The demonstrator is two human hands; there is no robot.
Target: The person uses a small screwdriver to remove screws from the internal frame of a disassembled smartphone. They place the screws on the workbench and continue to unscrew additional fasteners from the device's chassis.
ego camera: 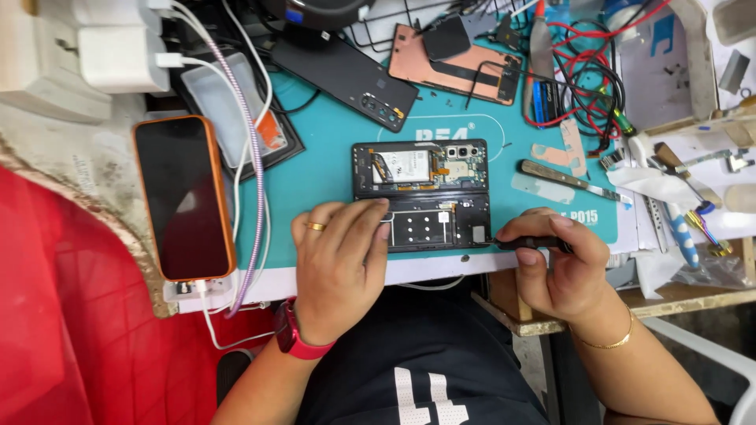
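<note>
Teal mat [331, 169], opened phone [421, 193], left hand [339, 260] steadying, right hand [555, 264] gripping perhaps a screwdriver [529, 243].

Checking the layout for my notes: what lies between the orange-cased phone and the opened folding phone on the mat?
In the head view, white and braided charging cables run down between the orange-cased phone and the opened folding phone; beyond them, bare teal mat.

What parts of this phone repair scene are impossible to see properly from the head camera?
- Head view: the tip of the dark tool is too small to identify, and the right hand covers its handle.
- The left hand covers the lower left corner of the opened foldable phone.
- The small screws on the teal mat are too small to count.
- The round black object is cut off by the top edge.
</note>
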